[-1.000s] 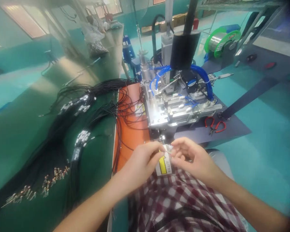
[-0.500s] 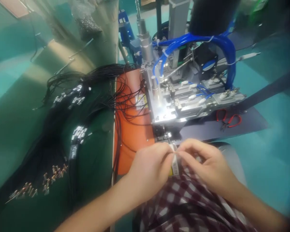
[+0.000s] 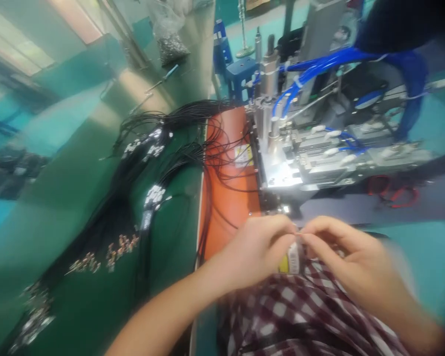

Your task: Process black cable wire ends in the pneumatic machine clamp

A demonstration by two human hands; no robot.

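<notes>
Thin strand [image 3: 299, 234], hands [image 3: 257, 249] closer than before

Black cables [image 3: 116, 217] and the machine [image 3: 311, 165] flank the orange panel [image 3: 237, 198], leaving the hands [image 3: 254, 252] passage above.

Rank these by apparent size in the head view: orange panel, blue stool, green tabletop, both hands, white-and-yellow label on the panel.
1. Green tabletop
2. Orange panel
3. Left hand and right hand, too alike to rank
4. Blue stool, farther away
5. White-and-yellow label
</notes>
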